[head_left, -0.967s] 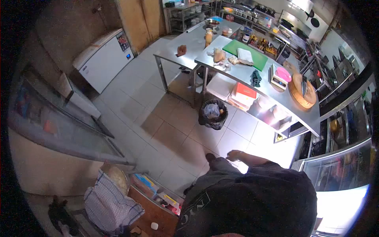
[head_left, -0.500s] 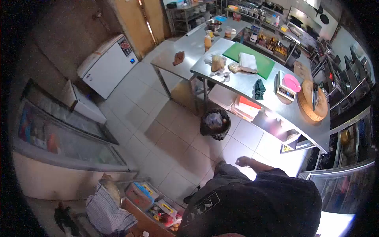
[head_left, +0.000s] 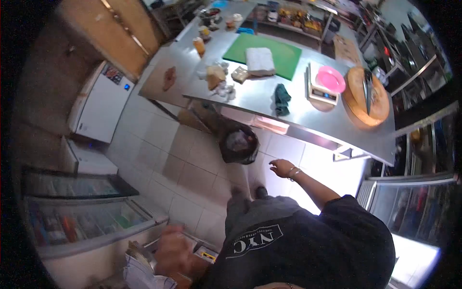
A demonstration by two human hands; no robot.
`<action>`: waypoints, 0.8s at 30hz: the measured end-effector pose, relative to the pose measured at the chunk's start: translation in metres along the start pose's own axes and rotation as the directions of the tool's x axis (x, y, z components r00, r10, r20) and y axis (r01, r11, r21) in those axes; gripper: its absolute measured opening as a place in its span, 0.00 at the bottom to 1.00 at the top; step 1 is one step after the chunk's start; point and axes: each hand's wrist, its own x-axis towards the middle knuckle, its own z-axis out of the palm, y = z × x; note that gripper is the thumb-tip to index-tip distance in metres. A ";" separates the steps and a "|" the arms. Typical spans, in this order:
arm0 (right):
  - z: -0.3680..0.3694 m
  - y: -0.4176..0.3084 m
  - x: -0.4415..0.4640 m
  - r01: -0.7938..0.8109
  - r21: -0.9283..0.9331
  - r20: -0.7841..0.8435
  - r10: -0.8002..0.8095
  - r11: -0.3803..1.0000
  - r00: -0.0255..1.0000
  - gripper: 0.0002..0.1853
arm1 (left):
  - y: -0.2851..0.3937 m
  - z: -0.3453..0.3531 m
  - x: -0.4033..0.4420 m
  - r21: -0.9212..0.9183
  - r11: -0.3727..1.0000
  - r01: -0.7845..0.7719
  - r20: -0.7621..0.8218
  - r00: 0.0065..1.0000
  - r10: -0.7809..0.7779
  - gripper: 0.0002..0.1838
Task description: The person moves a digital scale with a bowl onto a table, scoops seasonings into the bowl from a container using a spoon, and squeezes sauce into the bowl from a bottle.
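My left hand (head_left: 173,253) is smeared by motion at the lower left, over the open box and beside a checked cloth (head_left: 144,274); its fingers cannot be made out. My right hand (head_left: 281,168), with a bracelet at the wrist, hangs over the tiled floor with loosely bent fingers and nothing in them. Nearest to it is a bin lined with a black bag (head_left: 239,153). Beyond stands a steel table (head_left: 250,98). On it lie a green cutting board (head_left: 291,55), a white folded bundle (head_left: 260,61), a dark green cloth (head_left: 282,98) and crumpled plastic bags (head_left: 216,77).
To the right on the table are a scale (head_left: 322,96) with a pink plate (head_left: 330,79), and a round wooden block (head_left: 353,96) with a knife (head_left: 368,91). Glass-topped freezers (head_left: 86,221) stand at left, a white chest freezer (head_left: 103,106) behind them. A glass-fronted fridge (head_left: 414,207) is at right.
The view has moved closer to the table. My left hand has come into view at the lower left. My right arm reaches out further, its wrist and bracelet now showing.
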 end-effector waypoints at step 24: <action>-0.145 0.241 0.001 -0.086 0.805 -0.565 0.803 0.587 0.190 0.34 | -0.040 0.295 0.319 -0.989 0.119 -0.094 -0.006 0.810 0.587 0.04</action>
